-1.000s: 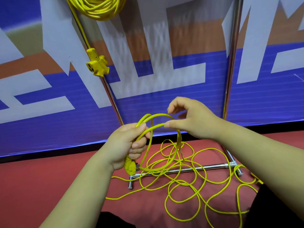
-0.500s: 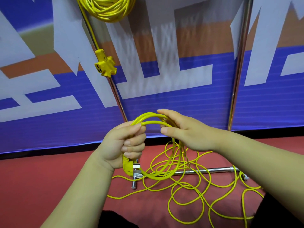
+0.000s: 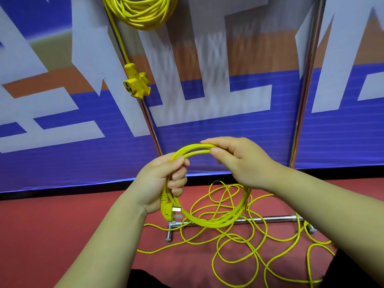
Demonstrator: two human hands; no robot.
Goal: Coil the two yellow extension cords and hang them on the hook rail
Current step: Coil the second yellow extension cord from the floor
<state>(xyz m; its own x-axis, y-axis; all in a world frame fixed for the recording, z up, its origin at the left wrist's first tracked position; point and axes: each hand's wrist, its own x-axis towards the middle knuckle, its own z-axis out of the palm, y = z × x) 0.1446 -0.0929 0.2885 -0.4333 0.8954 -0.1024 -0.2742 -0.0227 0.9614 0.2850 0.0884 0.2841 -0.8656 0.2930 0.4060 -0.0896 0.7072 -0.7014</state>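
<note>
The left hand (image 3: 160,183) is clenched on the started coil (image 3: 207,221) of about 2 loops (plug (image 3: 168,210) hanging below the fist). The right hand (image 3: 239,161) pinches the coil's top arc. The uncoiled cord (image 3: 249,252) lies on the red floor (image 3: 52,235), below and right of both hands, nearer the right hand. 1 coiled cord (image 3: 141,13) already hangs above.

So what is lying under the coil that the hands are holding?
Under the coil lie loose cord loops on the red floor and a metal base bar. The coil and loops cover part of the bar.
</note>
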